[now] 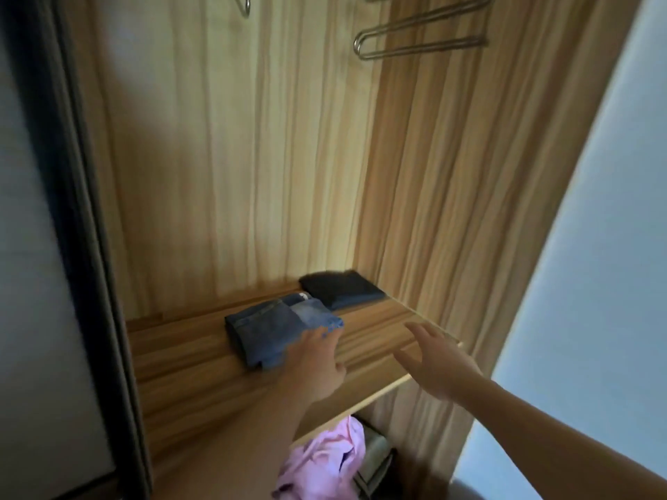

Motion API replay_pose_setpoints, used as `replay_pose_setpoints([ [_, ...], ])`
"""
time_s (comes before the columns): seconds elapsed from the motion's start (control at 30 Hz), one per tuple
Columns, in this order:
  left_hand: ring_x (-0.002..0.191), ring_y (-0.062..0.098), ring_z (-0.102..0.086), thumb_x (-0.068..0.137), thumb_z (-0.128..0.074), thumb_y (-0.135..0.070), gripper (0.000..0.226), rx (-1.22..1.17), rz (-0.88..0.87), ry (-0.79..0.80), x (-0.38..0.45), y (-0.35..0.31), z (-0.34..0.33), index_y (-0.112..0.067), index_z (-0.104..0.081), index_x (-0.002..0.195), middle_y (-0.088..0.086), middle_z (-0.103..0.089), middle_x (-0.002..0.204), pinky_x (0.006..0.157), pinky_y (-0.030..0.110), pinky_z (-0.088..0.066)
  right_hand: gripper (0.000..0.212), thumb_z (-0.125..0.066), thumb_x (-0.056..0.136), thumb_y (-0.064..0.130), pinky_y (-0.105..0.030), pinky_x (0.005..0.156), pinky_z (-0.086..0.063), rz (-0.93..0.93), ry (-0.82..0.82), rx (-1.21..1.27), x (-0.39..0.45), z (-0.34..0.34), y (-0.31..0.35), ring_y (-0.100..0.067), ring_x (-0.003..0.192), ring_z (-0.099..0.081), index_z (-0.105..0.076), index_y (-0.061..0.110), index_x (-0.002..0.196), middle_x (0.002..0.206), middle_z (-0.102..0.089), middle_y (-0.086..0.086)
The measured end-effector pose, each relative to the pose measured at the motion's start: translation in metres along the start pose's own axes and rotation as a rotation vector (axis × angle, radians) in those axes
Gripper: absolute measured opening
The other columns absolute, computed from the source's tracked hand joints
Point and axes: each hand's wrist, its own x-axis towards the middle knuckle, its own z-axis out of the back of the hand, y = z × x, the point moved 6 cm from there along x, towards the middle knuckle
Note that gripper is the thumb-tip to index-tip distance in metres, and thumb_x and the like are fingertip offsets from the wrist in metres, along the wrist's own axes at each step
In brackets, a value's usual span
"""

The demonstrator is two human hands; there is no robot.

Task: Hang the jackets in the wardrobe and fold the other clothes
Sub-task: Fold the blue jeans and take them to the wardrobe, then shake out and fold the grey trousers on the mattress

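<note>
The left hand [317, 359] is touching the folded jeans [278, 330] on the shelf [187, 362] with relaxed fingers, probably to square them; the right hand [433, 359] is hovering released.

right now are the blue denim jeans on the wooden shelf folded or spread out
Folded: the blue denim jeans lie as a compact layered stack on the wooden shelf.

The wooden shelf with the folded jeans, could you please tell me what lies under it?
Under the wooden shelf, a crumpled pink garment shows beside something dark. The shelf and the left forearm cover the rest.
</note>
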Motion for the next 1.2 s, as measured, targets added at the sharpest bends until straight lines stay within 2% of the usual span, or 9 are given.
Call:
replay_pose_setpoints([
  [0.27,0.123,0.016,-0.052,0.087,-0.060,-0.027,0.052,-0.224,-0.281,-0.013,-0.052,-0.107,0.044,-0.023,-0.050,0.138,-0.002,-0.056,0.135,0.101,0.029,-0.040,0.057,-0.048,0.091,0.048,-0.037,0.089,-0.049,-0.282,-0.091,-0.050,-0.146,0.080,-0.072,-0.022,0.120,-0.052,-0.032,0.032,0.143,0.141,-0.043,0.003],
  [0.4,0.107,0.020,-0.058,0.086,-0.061,-0.020,0.034,-0.269,-0.392,0.040,-0.100,-0.156,0.056,-0.013,-0.061,0.120,0.003,-0.062,0.115,0.089,0.030,-0.045,0.058,-0.049,0.091,0.047,-0.039,0.090,-0.050,-0.412,-0.107,-0.001,-0.228,0.087,-0.097,-0.021,0.117,-0.054,-0.032,0.032,0.144,0.145,-0.039,0.004],
  [0.5,0.120,0.023,-0.048,0.087,-0.063,-0.023,0.047,-0.231,-0.472,0.197,-0.141,-0.189,0.044,-0.014,-0.054,0.132,0.006,-0.052,0.128,0.092,0.025,-0.036,0.057,-0.051,0.091,0.047,-0.040,0.095,-0.047,-0.501,-0.100,0.039,-0.298,0.086,-0.105,-0.022,0.123,-0.048,-0.035,0.032,0.144,0.142,-0.041,0.005],
  [0.6,0.128,0.022,-0.043,0.086,-0.064,-0.031,0.055,-0.244,-0.562,0.244,-0.174,-0.224,0.043,-0.017,-0.049,0.138,0.005,-0.049,0.135,0.095,0.022,-0.033,0.059,-0.054,0.090,0.046,-0.039,0.100,-0.044,-0.630,-0.108,0.031,-0.380,0.096,-0.111,-0.023,0.127,-0.045,-0.034,0.032,0.144,0.144,-0.041,0.003],
  [0.67,0.130,0.021,-0.043,0.085,-0.061,-0.039,0.058,-0.214,-0.656,0.262,-0.198,-0.252,0.042,-0.021,-0.047,0.139,0.001,-0.048,0.139,0.106,0.031,-0.035,0.061,-0.053,0.091,0.047,-0.041,0.103,-0.042,-0.740,-0.144,0.000,-0.437,0.109,-0.110,-0.023,0.129,-0.044,-0.033,0.031,0.146,0.147,-0.039,0.002],
  [0.7,0.129,0.020,-0.044,0.084,-0.058,-0.043,0.058,-0.186,-0.717,0.260,-0.212,-0.266,0.042,-0.024,-0.047,0.138,-0.002,-0.049,0.138,0.105,0.037,-0.039,0.061,-0.053,0.090,0.047,-0.041,0.102,-0.043,-0.798,-0.172,-0.016,-0.466,0.117,-0.106,-0.023,0.129,-0.045,-0.033,0.031,0.146,0.148,-0.039,0.002],
  [0.93,0.131,0.015,-0.041,0.084,-0.048,-0.052,0.059,-0.107,-1.176,0.323,-0.347,-0.326,0.019,-0.036,-0.041,0.140,-0.010,-0.045,0.142,0.103,0.036,-0.040,0.059,-0.058,0.083,0.044,-0.038,0.097,-0.047,-1.145,-0.385,-0.056,-0.668,0.126,-0.024,-0.022,0.116,-0.055,-0.044,0.028,0.138,0.136,-0.050,-0.002],
  [1.07,0.128,0.016,-0.043,0.083,-0.048,-0.050,0.057,-0.067,-1.400,0.424,-0.456,-0.329,0.013,-0.039,-0.041,0.139,-0.010,-0.047,0.139,0.101,0.036,-0.041,0.060,-0.061,0.082,0.041,-0.034,0.092,-0.048,-1.341,-0.392,-0.034,-0.769,0.100,0.067,-0.020,0.107,-0.059,-0.046,0.026,0.137,0.132,-0.052,-0.004],
  [1.2,0.126,0.015,-0.044,0.084,-0.050,-0.052,0.055,-0.128,-1.614,0.418,-0.579,-0.347,0.055,-0.039,-0.042,0.137,-0.013,-0.048,0.134,0.096,0.036,-0.045,0.054,-0.061,0.084,0.040,-0.028,0.091,-0.044,-1.509,-0.428,-0.070,-0.879,0.094,0.174,-0.019,0.105,-0.057,-0.050,0.024,0.133,0.122,-0.056,-0.003],
])
